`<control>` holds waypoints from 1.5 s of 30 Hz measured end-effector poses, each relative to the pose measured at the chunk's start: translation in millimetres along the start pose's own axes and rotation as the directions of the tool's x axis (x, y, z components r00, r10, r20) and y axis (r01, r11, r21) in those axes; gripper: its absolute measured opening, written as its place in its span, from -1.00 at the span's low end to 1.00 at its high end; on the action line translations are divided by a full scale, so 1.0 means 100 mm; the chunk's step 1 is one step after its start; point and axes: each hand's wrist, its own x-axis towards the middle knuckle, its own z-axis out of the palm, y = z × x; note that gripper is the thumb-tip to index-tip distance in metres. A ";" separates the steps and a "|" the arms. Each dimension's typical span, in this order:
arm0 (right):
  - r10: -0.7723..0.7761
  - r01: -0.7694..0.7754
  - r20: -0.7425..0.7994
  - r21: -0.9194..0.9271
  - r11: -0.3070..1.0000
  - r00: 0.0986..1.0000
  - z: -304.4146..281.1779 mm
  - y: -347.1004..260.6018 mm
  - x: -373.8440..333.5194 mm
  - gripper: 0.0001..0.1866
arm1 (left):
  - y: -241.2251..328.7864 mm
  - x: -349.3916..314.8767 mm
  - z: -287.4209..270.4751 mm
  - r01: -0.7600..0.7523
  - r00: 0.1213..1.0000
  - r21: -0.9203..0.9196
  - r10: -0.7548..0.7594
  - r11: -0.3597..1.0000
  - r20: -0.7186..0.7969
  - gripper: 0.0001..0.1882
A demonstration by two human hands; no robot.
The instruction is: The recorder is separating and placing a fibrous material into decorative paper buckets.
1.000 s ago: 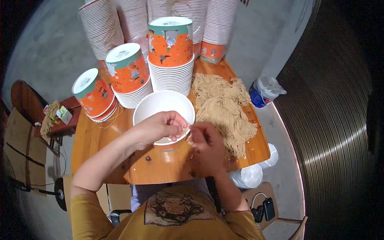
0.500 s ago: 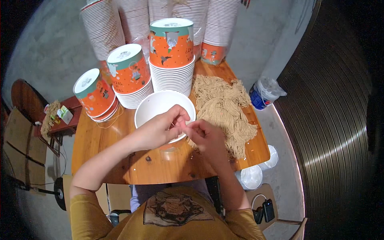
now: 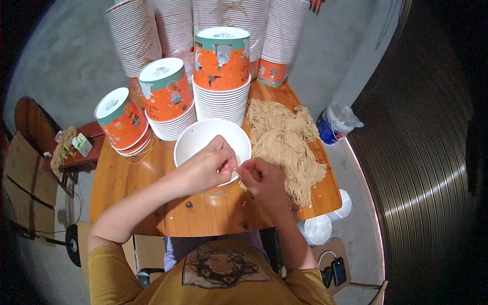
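Note:
A white round paper bucket (image 3: 189, 144) stands on the wooden table before me with its mouth up. My left hand (image 3: 209, 163) is over its near right side, the fingers curled into a pinch. Right beside it, my right hand (image 3: 261, 179) has thumb and forefinger pressed together, and the fingertips of both hands nearly meet above the rim. Whatever is pinched there is too small to make out. To the right of the hands lies a loose heap of tan cords (image 3: 287, 147), its strands reaching close to my right hand.
Upturned orange and green paper buckets stand in stacks (image 3: 221, 71) behind and left of the white one. Taller bagged stacks (image 3: 282, 38) line the wall. A blue pail (image 3: 329, 131) sits off the table's right side. Thin cord (image 3: 145, 155) hangs by the left stack.
The view has shifted slightly. My left fingers have curled in more tightly, and the pinched fingertips have come a little lower over the bucket's near rim.

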 end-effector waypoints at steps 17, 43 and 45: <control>-0.184 0.183 -0.132 -0.019 0.983 0.974 0.04 0.03 -0.05 -0.85 | 0.07 -0.08 0.10 -0.048 0.982 0.058 0.058 0.997 -0.177 -0.82; -0.143 0.150 -0.159 0.035 0.988 0.977 0.10 0.06 -0.13 -0.89 | 0.00 -0.01 0.18 0.062 0.989 -0.479 -0.119 0.876 -0.088 -0.77; -0.010 0.027 -0.098 0.181 0.983 0.995 0.10 0.07 -0.12 -0.87 | -0.01 0.00 0.18 0.058 0.991 -0.483 -0.109 0.874 -0.078 -0.76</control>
